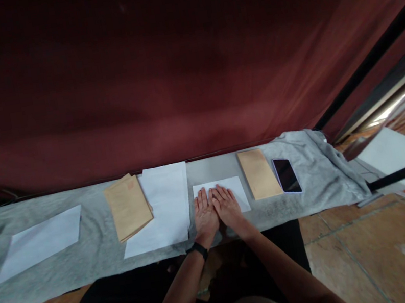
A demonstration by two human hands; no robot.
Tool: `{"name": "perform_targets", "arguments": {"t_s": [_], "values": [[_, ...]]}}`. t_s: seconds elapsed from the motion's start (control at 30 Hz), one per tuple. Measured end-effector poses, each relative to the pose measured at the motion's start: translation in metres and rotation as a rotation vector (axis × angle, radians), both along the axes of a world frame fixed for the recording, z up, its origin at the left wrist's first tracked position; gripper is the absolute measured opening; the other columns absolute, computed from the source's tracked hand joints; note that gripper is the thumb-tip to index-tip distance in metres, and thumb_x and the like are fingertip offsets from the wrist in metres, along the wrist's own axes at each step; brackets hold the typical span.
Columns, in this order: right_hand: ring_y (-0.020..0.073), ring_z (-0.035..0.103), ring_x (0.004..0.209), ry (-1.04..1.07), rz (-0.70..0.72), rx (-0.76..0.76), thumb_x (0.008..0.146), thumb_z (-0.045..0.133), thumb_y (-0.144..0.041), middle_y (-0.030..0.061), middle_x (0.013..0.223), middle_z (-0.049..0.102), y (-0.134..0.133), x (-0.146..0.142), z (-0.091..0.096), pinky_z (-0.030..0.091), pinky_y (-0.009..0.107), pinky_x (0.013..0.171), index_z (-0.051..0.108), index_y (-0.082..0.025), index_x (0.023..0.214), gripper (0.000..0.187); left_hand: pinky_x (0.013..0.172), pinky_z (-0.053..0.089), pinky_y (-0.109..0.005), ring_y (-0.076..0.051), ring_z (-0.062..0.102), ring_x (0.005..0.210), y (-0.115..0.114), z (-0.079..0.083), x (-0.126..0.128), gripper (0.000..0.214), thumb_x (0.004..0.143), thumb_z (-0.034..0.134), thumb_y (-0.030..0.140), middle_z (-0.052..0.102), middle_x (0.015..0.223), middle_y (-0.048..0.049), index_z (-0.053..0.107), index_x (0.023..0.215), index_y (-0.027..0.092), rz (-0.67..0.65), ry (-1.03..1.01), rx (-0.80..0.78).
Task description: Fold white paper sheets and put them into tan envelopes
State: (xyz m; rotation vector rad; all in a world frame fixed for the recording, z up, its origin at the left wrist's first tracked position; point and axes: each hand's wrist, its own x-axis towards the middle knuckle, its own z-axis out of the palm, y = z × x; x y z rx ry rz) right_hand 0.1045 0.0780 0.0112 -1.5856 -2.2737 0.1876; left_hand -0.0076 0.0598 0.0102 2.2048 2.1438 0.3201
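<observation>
A white sheet of paper [241, 194], seemingly folded, lies on the grey cloth in front of me. My left hand [205, 215] rests flat on its left part, fingers stretched forward. Beside it my right hand [227, 207] also lies flat on the paper, the two hands touching near the thumbs. Both palms cover the paper's near middle. Just left of my hands is a stack of larger white sheets [170, 203], with several brown envelopes [130, 210] overlapping its left side. To the right lies another brown envelope or a stack of them [259, 173].
A smartphone [287, 175] with a dark screen lies right of the brown envelope. At the far left is another white sheet [45, 242]. Grey cloth [95, 205] covers the narrow table. A dark red curtain [174, 73] hangs behind it, and black poles [366, 62] stand at the right.
</observation>
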Motion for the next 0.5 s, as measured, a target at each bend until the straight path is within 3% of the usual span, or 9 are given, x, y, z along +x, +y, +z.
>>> {"name": "perform_targets", "arguments": {"t_s": [0.37,0.5], "values": [[0.031,0.033,0.147,-0.04,-0.141,0.08,0.104,0.038,-0.034,0.0193,0.159,0.035,0.016,0.03,-0.014,0.026,0.052,0.118,0.037,-0.01,0.153,0.055,0.123,0.019,-0.053,-0.029,0.019,0.153,0.005,0.003,0.009,0.055,0.1,0.037,0.027,0.031,0.162,-0.0162,0.036,0.153,0.011,0.063,-0.083,0.024],[0.0312,0.029,0.149,-0.054,-0.147,0.076,0.104,0.036,-0.03,0.0189,0.161,0.03,0.015,0.03,-0.013,0.025,0.05,0.118,0.036,-0.009,0.153,0.054,0.124,0.019,-0.051,-0.026,0.018,0.153,0.018,0.0,0.022,0.053,0.1,0.033,0.023,0.034,0.161,-0.0109,0.037,0.153,0.014,-0.044,-0.114,0.021]]}}
